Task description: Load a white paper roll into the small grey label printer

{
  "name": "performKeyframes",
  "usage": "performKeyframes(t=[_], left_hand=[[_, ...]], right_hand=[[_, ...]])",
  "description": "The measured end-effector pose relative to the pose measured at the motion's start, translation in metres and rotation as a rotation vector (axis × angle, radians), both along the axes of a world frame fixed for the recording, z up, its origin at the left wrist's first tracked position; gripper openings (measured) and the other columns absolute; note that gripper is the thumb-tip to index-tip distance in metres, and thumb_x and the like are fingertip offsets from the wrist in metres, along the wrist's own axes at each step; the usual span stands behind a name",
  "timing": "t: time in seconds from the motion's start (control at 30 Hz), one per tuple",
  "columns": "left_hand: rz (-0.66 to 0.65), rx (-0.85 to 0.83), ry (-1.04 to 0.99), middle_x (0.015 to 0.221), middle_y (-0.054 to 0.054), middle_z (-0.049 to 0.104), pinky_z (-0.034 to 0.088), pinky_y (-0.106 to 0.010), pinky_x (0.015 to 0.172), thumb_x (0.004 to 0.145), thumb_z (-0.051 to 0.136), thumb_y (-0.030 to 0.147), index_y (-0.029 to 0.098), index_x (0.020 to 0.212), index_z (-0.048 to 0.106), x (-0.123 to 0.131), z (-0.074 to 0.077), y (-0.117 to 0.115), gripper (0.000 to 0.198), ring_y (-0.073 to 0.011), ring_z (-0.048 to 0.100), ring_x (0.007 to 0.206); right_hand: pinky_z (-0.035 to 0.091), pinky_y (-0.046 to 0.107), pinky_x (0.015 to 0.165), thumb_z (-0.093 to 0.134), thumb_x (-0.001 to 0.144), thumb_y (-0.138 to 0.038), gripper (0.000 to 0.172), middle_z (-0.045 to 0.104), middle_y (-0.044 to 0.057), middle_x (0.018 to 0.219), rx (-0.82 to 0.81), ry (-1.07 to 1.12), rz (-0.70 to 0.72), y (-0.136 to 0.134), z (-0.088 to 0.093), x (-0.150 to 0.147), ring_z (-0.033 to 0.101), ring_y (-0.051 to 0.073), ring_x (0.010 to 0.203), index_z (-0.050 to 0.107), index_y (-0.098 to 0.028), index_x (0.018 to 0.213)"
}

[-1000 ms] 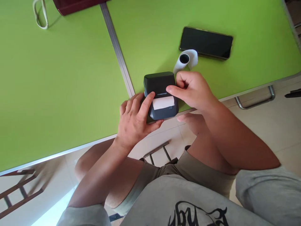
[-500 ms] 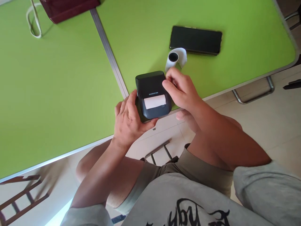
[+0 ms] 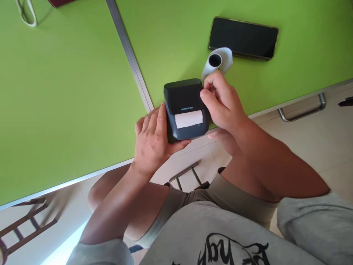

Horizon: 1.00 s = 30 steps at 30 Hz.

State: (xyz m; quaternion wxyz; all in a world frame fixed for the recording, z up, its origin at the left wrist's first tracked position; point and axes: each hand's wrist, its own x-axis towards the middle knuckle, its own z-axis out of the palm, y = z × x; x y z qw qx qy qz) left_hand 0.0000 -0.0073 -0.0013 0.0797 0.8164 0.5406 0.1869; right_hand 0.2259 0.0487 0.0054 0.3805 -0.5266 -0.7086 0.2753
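A dark label printer point(image 3: 183, 96) sits at the table's near edge, its lid down. From its front slot sticks a strip of white label paper point(image 3: 189, 119). My left hand point(image 3: 153, 138) wraps the printer's left side, with the thumb along the front edge. At the upper right of the lid, my right hand point(image 3: 223, 99) is closed, thumb and bent forefinger against the printer's edge; its other fingers are partly hidden. Just beyond that hand stands a white roll point(image 3: 215, 60) with a dark core and a loose curled end.
A black phone point(image 3: 244, 38) lies on the green table point(image 3: 68, 92) behind the roll. A metal strip point(image 3: 132, 59) runs across the tabletop. White cord point(image 3: 30, 18) and part of a dark red object point(image 3: 59, 2) show at the upper left. A stool point(image 3: 30, 222) stands below.
The view has shifted, so the printer, roll and phone appear farther right and slightly larger. Both hands keep about the same places on the printer.
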Motion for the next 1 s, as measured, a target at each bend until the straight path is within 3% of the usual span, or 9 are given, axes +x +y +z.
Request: performKeyframes(t=[0.13,0.37,0.57,0.67,0.8,0.9,1.0], left_hand=[[0.007,-0.035,-0.017,0.143,-0.020,0.068,0.040,-0.044,0.114,0.092,0.033,0.093,0.013,0.155,0.047,-0.002,0.002,0.002,0.103,-0.0346,0.064,0.132],[-0.005,-0.108,-0.073,0.138,-0.021,0.070,0.042,-0.048,0.110,0.089,0.038,0.094,0.013,0.151,0.055,-0.002,0.007,0.006,0.104,-0.0381,0.066,0.127],[0.022,-0.061,-0.048,0.141,-0.022,0.068,0.039,-0.047,0.113,0.086,0.031,0.098,0.007,0.152,0.052,0.001,0.001,0.004,0.114,-0.0374,0.065,0.130],[0.039,-0.042,-0.029,0.140,-0.023,0.069,0.040,-0.047,0.113,0.080,0.029,0.103,0.005,0.152,0.052,0.002,-0.002,0.005,0.123,-0.0373,0.066,0.129],[0.036,0.004,-0.017,0.137,-0.025,0.070,0.040,-0.047,0.110,0.078,0.020,0.105,0.003,0.149,0.053,0.002,-0.004,0.006,0.129,-0.0368,0.067,0.127],[0.027,0.023,-0.014,0.137,-0.025,0.070,0.040,-0.047,0.109,0.079,0.018,0.104,0.002,0.149,0.053,0.003,-0.004,0.006,0.129,-0.0370,0.067,0.127],[0.017,0.017,-0.010,0.138,-0.026,0.069,0.039,-0.047,0.111,0.080,0.020,0.103,0.001,0.150,0.052,0.003,-0.002,0.005,0.128,-0.0372,0.067,0.127]], right_hand=[[0.040,0.032,0.057,0.050,0.105,-0.045,0.017,0.042,-0.008,0.061,-0.032,0.022,0.003,-0.003,0.002,0.000,0.043,0.013,0.053,0.049,-0.028,0.105],[0.044,0.033,0.058,0.054,0.101,-0.058,0.048,0.057,-0.006,0.071,-0.042,-0.032,0.086,-0.007,0.002,0.002,0.054,0.015,0.060,0.042,-0.029,0.138],[0.041,0.030,0.056,0.072,0.091,-0.045,0.061,0.047,-0.009,0.068,-0.042,-0.017,0.155,-0.002,-0.008,0.010,0.049,0.012,0.058,0.040,-0.030,0.141],[0.042,0.027,0.057,0.078,0.084,-0.033,0.064,0.046,-0.011,0.066,-0.077,0.030,0.162,0.001,-0.004,0.012,0.049,0.011,0.057,0.043,-0.029,0.138],[0.041,0.028,0.058,0.078,0.079,-0.025,0.050,0.046,-0.013,0.060,-0.079,0.049,0.078,0.002,0.024,0.005,0.048,0.011,0.052,0.053,-0.027,0.122],[0.042,0.030,0.060,0.073,0.084,-0.025,0.029,0.050,-0.013,0.055,0.061,0.075,0.014,0.006,0.046,-0.005,0.050,0.012,0.049,0.057,-0.024,0.108],[0.047,0.031,0.067,0.070,0.088,-0.026,0.016,0.054,-0.012,0.055,0.126,0.046,-0.002,0.014,0.057,-0.014,0.052,0.012,0.050,0.058,-0.026,0.098]])
